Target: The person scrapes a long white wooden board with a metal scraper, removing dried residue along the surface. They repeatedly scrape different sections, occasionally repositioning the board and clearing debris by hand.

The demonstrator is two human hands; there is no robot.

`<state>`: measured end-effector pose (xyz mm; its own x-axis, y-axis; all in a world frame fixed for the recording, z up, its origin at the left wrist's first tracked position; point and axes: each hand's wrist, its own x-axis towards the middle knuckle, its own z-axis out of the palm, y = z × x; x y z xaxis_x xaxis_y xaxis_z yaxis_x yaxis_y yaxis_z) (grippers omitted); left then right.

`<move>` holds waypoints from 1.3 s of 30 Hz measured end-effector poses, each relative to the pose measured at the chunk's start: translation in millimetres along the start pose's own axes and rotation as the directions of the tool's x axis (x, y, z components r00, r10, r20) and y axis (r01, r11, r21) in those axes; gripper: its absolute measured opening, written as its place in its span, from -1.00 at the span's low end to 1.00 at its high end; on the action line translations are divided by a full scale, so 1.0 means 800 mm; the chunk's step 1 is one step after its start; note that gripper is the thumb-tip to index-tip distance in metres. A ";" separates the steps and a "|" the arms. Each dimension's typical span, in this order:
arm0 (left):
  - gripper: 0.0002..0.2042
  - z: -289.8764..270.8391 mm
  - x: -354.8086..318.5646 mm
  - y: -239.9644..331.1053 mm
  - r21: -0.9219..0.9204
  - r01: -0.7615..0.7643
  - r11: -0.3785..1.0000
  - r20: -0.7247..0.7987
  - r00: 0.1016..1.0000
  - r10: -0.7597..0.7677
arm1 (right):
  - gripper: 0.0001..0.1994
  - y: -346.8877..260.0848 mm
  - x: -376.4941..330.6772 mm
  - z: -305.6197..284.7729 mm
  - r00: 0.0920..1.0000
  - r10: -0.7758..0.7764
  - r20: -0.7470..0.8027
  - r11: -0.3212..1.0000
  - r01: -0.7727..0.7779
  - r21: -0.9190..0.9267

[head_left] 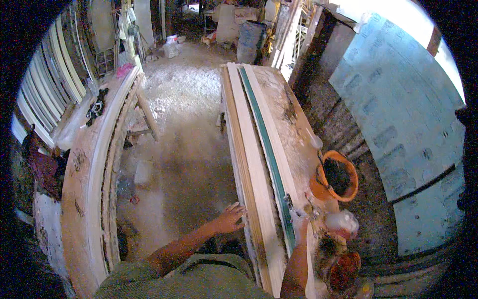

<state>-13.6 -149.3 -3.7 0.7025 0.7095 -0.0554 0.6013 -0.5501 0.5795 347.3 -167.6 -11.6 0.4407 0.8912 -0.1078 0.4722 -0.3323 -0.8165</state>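
A long workbench (269, 82) runs away from me, bearing long pale strips side by side. Between a light strip (247, 132) on the left and another light strip (271, 127) on the right lies a narrow green strip (259, 117). My left hand (231, 219) is at the bench's left edge, fingers stretched out, at the side of the outer tan strip (238, 137). My right hand (299, 217), whitish with dust or paste, is closed low over the near part of the green strip. A small dark piece shows at its fingers; its kind is unclear.
An orange bucket (319, 187) with dark insides stands at the bench's right, near a cloudy plastic container (342, 223) and a reddish-brown vessel (344, 271). A second bench (82, 164) curves along the left. Large blue sheets (398, 99) lean at right; a drum (250, 42) stands far back.
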 end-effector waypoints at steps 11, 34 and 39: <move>-0.40 -0.135 0.171 -0.271 -0.023 -0.022 1.000 -0.198 0.980 0.017 | -0.70 -0.190 0.293 0.213 0.986 -0.155 -0.064 0.987 0.153 -0.048; -0.24 -0.521 0.631 -0.676 0.150 -0.047 0.988 0.015 0.999 0.045 | -0.65 -0.525 0.914 0.636 0.944 -0.234 -0.230 0.965 0.254 0.062; -0.22 -0.595 0.698 -0.768 0.108 0.000 0.994 0.054 0.999 -0.006 | -0.63 -0.606 1.048 0.716 0.935 -0.272 -0.228 0.946 0.217 -0.240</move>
<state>-172.2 794.5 -3.6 0.7183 0.6881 -0.1027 0.6390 -0.5942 0.4884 50.6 917.4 -31.1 0.4573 0.8532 0.2509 0.7259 -0.1951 -0.6595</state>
